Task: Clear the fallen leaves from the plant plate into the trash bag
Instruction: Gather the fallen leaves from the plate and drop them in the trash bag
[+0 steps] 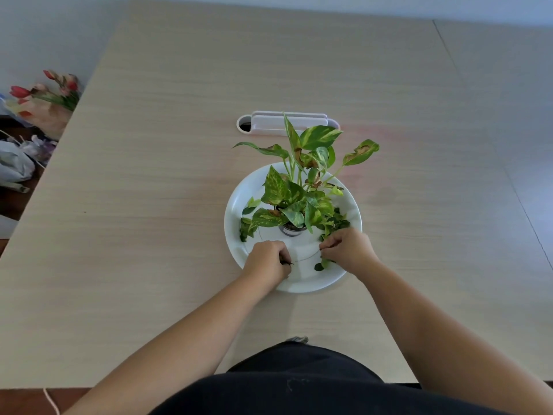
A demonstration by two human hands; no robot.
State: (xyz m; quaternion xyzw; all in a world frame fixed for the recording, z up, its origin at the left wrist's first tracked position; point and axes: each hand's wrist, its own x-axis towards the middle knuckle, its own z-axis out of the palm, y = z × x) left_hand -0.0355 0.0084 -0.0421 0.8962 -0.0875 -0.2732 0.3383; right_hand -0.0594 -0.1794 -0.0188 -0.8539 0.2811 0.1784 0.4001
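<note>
A white round plate (239, 202) sits mid-table with a small potted plant (299, 193) of green and yellow leaves standing in its middle. Loose fallen leaves (246, 229) lie on the plate's left side, and more fallen leaves (336, 223) are piled on its right. My left hand (267, 260) rests on the plate's near rim with fingers closed around small dark leaf bits. My right hand (347, 245) pinches green leaves at the plate's near right. No trash bag is recognisable in view.
A white cable slot cover (287, 124) is set in the wooden table (149, 205) behind the plant. Off the table's left edge lie a tulip bouquet (51, 97) and crumpled plastic bags (15, 163) on the floor.
</note>
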